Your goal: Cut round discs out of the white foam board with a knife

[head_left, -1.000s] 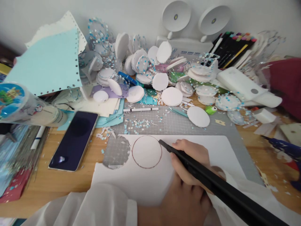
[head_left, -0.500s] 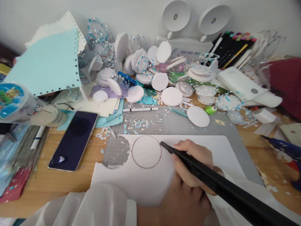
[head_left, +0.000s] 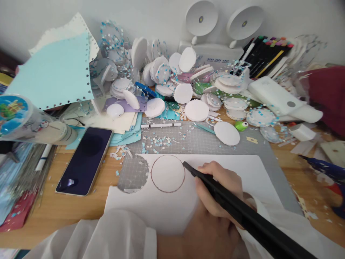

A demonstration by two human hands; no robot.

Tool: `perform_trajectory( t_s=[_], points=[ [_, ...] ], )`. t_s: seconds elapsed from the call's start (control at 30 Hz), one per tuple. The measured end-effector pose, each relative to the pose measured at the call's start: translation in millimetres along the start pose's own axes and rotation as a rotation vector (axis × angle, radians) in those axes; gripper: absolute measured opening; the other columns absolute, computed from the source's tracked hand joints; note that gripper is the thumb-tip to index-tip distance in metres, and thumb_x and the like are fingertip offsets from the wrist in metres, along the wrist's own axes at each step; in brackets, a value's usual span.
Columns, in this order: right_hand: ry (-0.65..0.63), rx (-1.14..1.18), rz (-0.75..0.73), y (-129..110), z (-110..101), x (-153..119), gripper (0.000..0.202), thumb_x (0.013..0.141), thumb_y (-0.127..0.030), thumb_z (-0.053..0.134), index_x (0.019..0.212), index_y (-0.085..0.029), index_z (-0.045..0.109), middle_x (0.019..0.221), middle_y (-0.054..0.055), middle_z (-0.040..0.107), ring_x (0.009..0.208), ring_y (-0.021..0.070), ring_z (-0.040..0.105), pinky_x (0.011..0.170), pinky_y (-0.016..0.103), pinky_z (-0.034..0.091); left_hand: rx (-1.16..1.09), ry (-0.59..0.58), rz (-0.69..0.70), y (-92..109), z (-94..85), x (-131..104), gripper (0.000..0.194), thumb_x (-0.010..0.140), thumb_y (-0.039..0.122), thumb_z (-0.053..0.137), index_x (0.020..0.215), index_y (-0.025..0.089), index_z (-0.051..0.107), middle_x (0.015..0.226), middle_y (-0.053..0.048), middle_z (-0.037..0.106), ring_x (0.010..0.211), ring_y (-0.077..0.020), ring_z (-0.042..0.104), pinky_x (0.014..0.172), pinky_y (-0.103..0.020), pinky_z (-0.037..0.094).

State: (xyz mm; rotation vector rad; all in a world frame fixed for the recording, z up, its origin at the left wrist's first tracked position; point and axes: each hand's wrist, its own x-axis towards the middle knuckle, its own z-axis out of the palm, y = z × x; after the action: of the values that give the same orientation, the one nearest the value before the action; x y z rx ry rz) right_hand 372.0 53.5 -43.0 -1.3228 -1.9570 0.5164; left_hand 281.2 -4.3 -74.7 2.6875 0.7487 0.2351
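Note:
My right hand (head_left: 223, 183) is closed around a long black pen-shaped tool (head_left: 256, 219). Its narrow tip is at the upper right edge of a dark-outlined circle (head_left: 168, 174) on a white sheet (head_left: 172, 212); whether it touches the surface I cannot tell. My left hand (head_left: 210, 232) lies flat on the sheet, partly under the right hand, so some of its fingers are hidden. A rounded, rough-edged piece is cut out of the sheet's left side. Under the sheet is a grey cutting mat (head_left: 199, 138).
A phone (head_left: 84, 162) and a cup (head_left: 35, 122) are at left. Many white discs (head_left: 196, 110) and star-decorated pieces crowd the back, below a two-headed lamp (head_left: 212, 50). A loose disc (head_left: 226, 133), a thin stick (head_left: 161, 125) and paper bits lie on the mat. Markers (head_left: 266, 54) stand back right.
My right hand and the tool have shifted slightly left and up, the tip moving a little along the circle's right edge. My left hand stays in nearly the same place.

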Motion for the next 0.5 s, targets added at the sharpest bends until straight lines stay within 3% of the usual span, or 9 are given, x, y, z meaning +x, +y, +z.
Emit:
perform_trajectory(
  t_s=[0.17,0.5],
  points=[
    [0.098,0.004,0.126,-4.8,-0.8,-6.2,0.012,0.080,-0.020,0.055,0.085,-0.028,0.048,0.060,-0.001,0.057,0.051,0.0188,0.055,0.049,0.033,0.043,0.055,-0.027,0.011,-0.7,-0.5,0.0,0.071,0.082,0.062,0.046,0.137,0.018,0.052,0.149,-0.013,0.039,0.138,-0.0451,0.019,0.105,-0.064,0.024],
    [0.019,0.041,0.141,-3.4,-5.8,-6.0,0.014,0.078,-0.017,0.057,0.082,-0.028,0.048,0.059,0.000,0.057,0.054,0.0200,0.057,0.050,0.032,0.045,0.022,-0.016,0.022,-1.9,-6.2,-1.2,0.068,0.084,0.060,0.047,0.135,0.017,0.053,0.147,-0.012,0.042,0.140,-0.0442,0.015,0.105,-0.063,0.028]
  ],
)
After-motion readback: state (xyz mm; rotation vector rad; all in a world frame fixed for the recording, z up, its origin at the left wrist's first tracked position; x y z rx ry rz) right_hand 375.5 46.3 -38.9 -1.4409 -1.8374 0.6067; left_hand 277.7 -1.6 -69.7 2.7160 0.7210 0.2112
